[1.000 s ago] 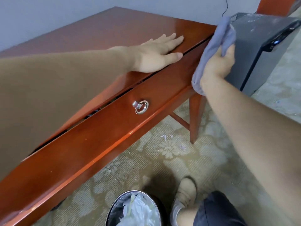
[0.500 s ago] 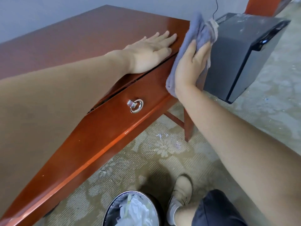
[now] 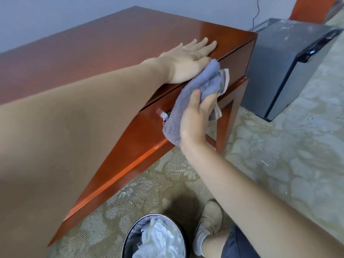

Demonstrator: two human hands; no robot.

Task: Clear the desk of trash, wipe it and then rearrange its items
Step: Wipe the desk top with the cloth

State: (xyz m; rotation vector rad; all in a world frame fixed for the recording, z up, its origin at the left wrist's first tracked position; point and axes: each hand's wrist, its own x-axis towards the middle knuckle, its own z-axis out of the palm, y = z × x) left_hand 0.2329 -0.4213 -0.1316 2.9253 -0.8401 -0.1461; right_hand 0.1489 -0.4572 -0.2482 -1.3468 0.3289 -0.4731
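A glossy red-brown wooden desk point(image 3: 115, 43) fills the left and centre. My left hand point(image 3: 188, 60) lies flat on its top near the front right edge, fingers straight. My right hand point(image 3: 195, 118) holds a grey-blue cloth point(image 3: 197, 86) against the desk's drawer front, with thumb and fingers curled round the bunched fabric. The cloth partly covers the drawer's silver ring handle point(image 3: 163, 115). My left forearm hides much of the desk's front.
A dark grey box-shaped appliance point(image 3: 283, 67) stands on the floor right beside the desk's right end. A round bin point(image 3: 154, 237) holding crumpled white paper sits on the patterned carpet below, next to my shoe point(image 3: 208, 222).
My right hand has carried the cloth from the desk's right corner leftward and down along the drawer front to the handle. My left hand stays flat on the top.
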